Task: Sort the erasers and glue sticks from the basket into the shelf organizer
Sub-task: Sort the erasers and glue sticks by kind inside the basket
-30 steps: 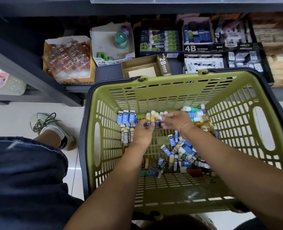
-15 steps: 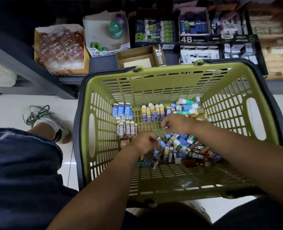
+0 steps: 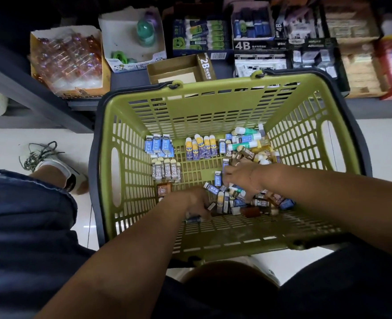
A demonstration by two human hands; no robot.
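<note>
1. The green basket (image 3: 142, 125) fills the middle of the frame and sits against a dark shelf (image 3: 130, 77) that runs across the top.
2. On the far part of the basket floor, small items lie in neat rows. There is a row of blue-sleeved erasers (image 3: 159, 146) at the upper left, with a row of brown 2B erasers (image 3: 166, 172) just below it. To the right of the blue ones is a row of yellow-and-blue sticks (image 3: 201, 148).
3. White-and-green glue sticks (image 3: 248, 140) lie stacked in the far right corner of the basket.
4. A loose pile of mixed erasers (image 3: 234, 201) covers the floor at centre right, with blue, brown and white sleeves all jumbled together.
5. The right hand (image 3: 242, 178) rests knuckles-up on the top of that pile, with a blue eraser just beside its fingertips. I cannot tell whether it grips anything.
6. The left hand (image 3: 195, 203) reaches down at the pile's left edge with its fingers bent. A dark item peeks out beneath it, but I cannot tell whether the hand holds it.
7. An empty 2B carton (image 3: 181, 70) stands on the shelf just beyond the basket rim.
</note>
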